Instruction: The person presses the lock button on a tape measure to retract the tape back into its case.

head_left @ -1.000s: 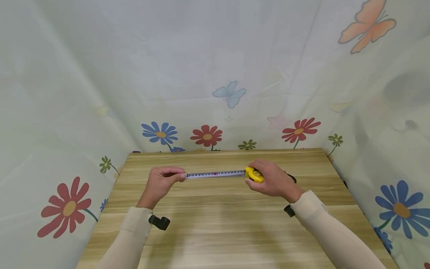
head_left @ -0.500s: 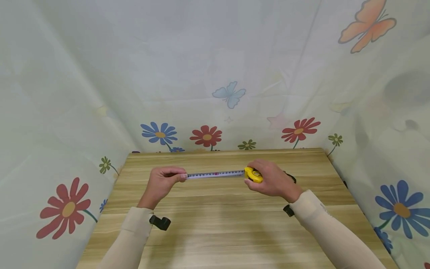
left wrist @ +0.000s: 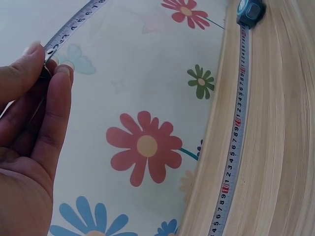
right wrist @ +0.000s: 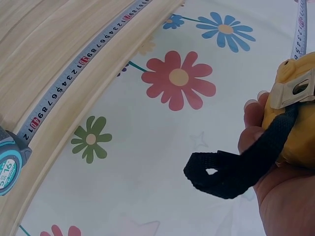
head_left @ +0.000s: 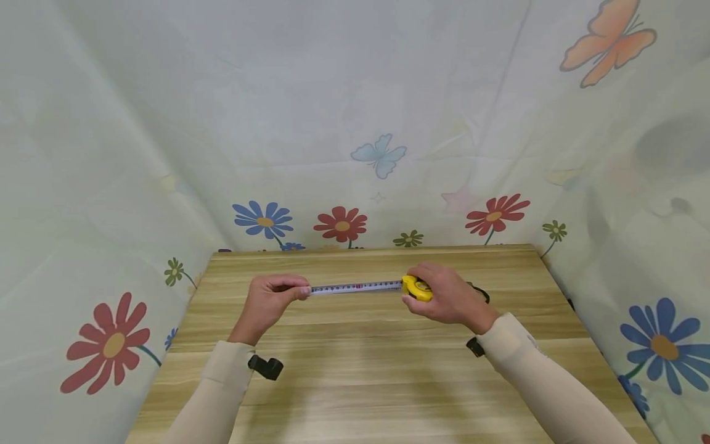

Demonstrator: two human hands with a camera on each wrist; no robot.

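Between both hands in the head view stretches the white blade [head_left: 355, 287] of a yellow tape measure [head_left: 413, 288]. My left hand [head_left: 267, 306] pinches the blade's free end between thumb and fingers. My right hand [head_left: 453, 295] grips the yellow case, fingers wrapped over it. In the left wrist view the thumb and fingertips meet at the blade's end [left wrist: 51, 54]. The right wrist view shows the case [right wrist: 298, 132] in the palm, with a black wrist strap [right wrist: 221, 172] hanging off it. The case cuts off part of the blade in that view.
A wooden table [head_left: 355, 382] lies below the hands, with flower-printed fabric [head_left: 299, 148] behind and at the sides. Both wrist views show a teal and grey tape measure [left wrist: 250, 12] on wood, its blade [right wrist: 74, 71] drawn out along the edge.
Both hands have come slightly closer together, the left a little right and the right a little left. The exposed blade between them is a bit shorter.
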